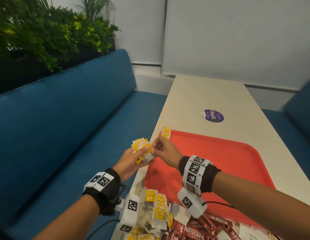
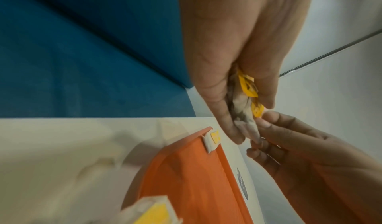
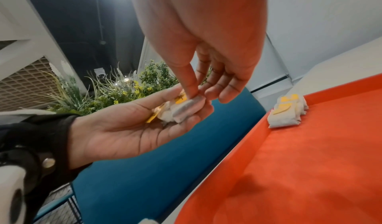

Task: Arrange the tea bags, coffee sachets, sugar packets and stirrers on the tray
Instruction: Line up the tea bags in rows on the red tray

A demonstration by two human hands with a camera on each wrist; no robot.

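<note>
My left hand [image 1: 133,159] holds a bunch of white tea bags with yellow tags [image 1: 142,148] just left of the table edge, thumb pressed on top. In the wrist views the same tea bags [image 2: 246,106] [image 3: 181,110] lie between its thumb and fingers. My right hand [image 1: 165,151] pinches one bag of that bunch with thumb and forefinger [image 3: 190,87]. A red tray [image 1: 220,161] lies on the table; a small stack of tea bags [image 1: 166,132] [image 3: 287,113] sits in its far left corner.
Loose tea bags [image 1: 156,210] lie heaped near the tray's near left corner, beside red Nescafe coffee sachets [image 1: 194,231]. A purple sticker [image 1: 213,116] is on the cream table [image 1: 211,94]. A blue bench [image 1: 64,127] runs along the left, plants [image 1: 47,32] behind it.
</note>
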